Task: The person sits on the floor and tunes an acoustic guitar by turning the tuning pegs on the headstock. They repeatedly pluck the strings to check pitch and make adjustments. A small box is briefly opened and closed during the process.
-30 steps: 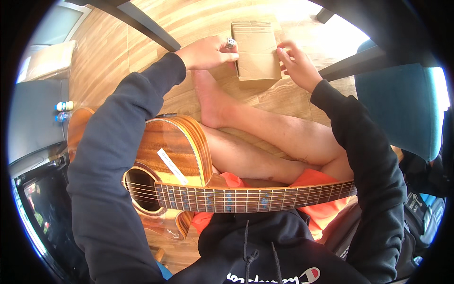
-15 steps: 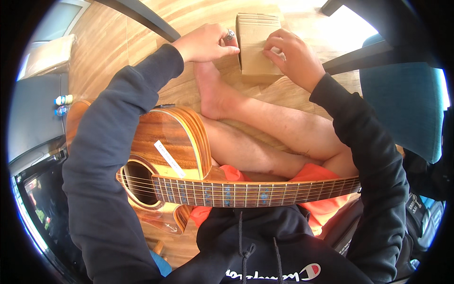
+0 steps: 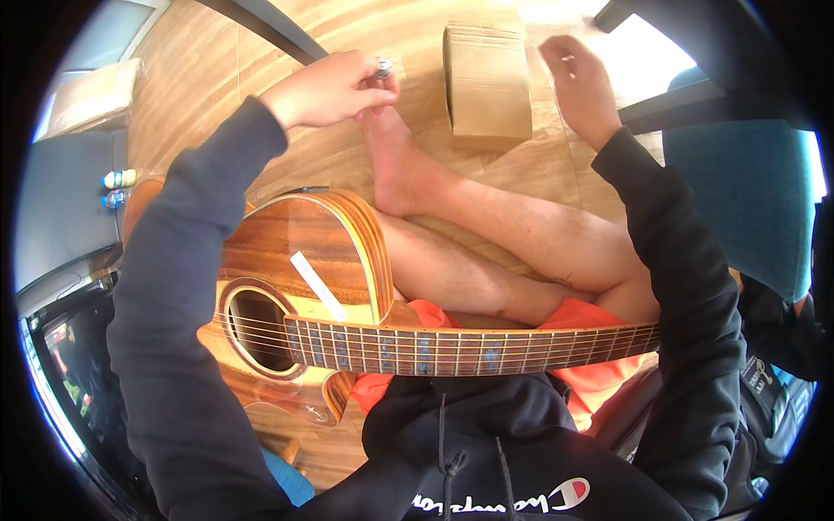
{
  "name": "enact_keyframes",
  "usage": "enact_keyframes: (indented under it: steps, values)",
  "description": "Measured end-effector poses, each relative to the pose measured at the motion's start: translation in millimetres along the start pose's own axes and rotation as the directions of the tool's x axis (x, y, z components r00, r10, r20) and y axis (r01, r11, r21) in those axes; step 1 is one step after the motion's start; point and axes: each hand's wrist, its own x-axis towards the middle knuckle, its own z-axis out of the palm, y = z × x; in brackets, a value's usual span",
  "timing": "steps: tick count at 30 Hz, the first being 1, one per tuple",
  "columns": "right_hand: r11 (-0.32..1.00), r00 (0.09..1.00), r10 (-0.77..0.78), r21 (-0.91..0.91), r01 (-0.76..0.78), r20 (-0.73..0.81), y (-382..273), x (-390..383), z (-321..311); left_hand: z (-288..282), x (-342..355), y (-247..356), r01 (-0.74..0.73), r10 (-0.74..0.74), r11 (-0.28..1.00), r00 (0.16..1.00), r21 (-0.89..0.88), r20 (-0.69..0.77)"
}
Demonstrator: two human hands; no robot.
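Brown cardboard makes the box (image 3: 491,82), which stands on the wooden floor (image 3: 200,69) and serves here as the landmark for all other places. Its upper face looks closed, and several creases cross the end that is farther from the person. To the left of the box, well apart from it, is the left hand (image 3: 334,87), with a ring (image 3: 382,68) on one finger; its fingers are curled just by the toes of the bare foot (image 3: 391,165), and one cannot tell if the fingertips meet each other or touch these toes. To the right of the box, near but apart from it, the right hand (image 3: 584,87) is raised with bent fingers; it is blurred, so whether its fingertips are joined cannot be told. Nearer to the person than the box, and mostly to its left, a guitar (image 3: 278,260) rests on the lap. By judgement, the step in hand is a handling of the box, at a point where neither hand holds it. Any next grip on it would call for both hands to come inward to its opposite sides, with light pressure, because thin cardboard could bend, and with care for the guitar under the forearms.
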Motion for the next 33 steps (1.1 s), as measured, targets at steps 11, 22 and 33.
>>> enact_keyframes:
  steps: [11, 22, 33]
  values:
    - [0.88, 0.823, 0.457, 0.307, -0.362, -0.338, 50.2, 10.6, -25.4, -1.8, -52.7, 31.7, 0.094, -0.097, 0.973, 0.995, -0.209, -0.004]
    - [0.97, 0.898, 0.229, 0.007, -0.244, -0.376, 72.8, 31.0, -10.0, -5.0, -41.0, -9.8, -0.027, 0.01, 0.992, 0.991, -0.127, -0.135]
    - [0.962, 0.941, 0.236, -0.081, -0.262, -0.241, 83.8, 6.3, -10.4, 41.1, 31.7, 38.2, -0.108, -0.002, 0.952, 0.934, -0.288, -0.356]
